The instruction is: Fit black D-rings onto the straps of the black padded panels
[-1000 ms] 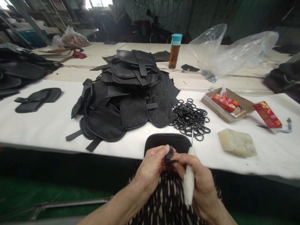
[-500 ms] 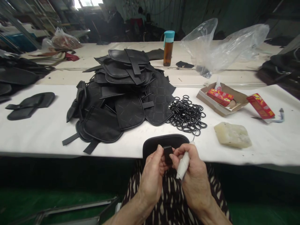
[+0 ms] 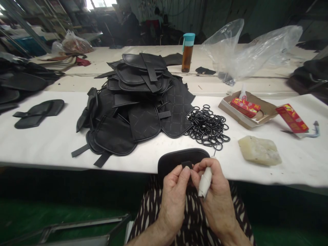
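A black leather flap (image 3: 176,158) with a piped edge rests at the table's front edge, partly over my lap. My left hand (image 3: 174,191) pinches the black strap (image 3: 186,164) on that flap between thumb and fingers. My right hand (image 3: 216,191) is closed around an awl (image 3: 205,181) with a white wrapped handle, its thin metal tip pointing up and away. The right thumb and forefinger also meet at the strap, beside the left fingertips. Whatever lies between those fingertips is hidden.
Black D-rings (image 3: 207,124) lie heaped beyond my hands. Left of them rises a pile of black flaps (image 3: 143,112). To the right are a block of wax (image 3: 259,150), an open cardboard box (image 3: 230,111) and a red box (image 3: 292,118). A bottle (image 3: 188,54) stands behind.
My left thumb has moved over the strap and now presses on it, covering more of it. Both hands have shifted slightly right in view, along with the whole scene.
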### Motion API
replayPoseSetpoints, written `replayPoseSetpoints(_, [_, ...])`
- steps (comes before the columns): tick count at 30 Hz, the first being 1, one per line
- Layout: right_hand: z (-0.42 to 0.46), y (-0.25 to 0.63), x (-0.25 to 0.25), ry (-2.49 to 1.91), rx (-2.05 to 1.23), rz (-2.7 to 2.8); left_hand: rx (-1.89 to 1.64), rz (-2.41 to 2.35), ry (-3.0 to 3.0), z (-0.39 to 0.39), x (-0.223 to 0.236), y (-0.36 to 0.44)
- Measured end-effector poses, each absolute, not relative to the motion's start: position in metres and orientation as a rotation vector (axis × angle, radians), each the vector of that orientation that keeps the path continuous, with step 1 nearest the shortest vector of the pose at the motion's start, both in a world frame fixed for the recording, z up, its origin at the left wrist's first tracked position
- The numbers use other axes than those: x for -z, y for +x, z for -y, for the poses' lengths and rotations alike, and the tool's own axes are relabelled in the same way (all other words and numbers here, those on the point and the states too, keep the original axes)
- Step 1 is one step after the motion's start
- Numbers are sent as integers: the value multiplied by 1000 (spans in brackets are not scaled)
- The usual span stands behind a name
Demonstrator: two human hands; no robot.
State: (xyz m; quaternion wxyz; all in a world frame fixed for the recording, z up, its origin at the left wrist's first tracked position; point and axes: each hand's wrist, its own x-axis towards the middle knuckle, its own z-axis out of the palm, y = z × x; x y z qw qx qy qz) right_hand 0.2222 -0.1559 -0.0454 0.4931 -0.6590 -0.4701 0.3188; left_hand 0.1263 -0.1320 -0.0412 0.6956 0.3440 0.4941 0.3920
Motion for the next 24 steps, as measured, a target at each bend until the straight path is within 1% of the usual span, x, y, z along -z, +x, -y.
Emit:
replayPoseSetpoints(4, [156,222,45,-1596,-818,1114,-860,-1146,831,134,41,127])
replayPoseSetpoints(11, [156,221,41,-1604,-774,1167,-857,-1172,852,136,40,127])
replayPoseSetpoints(24, [159,220,43,-1619,-682,1215,-885,-1045,648,127,41,123])
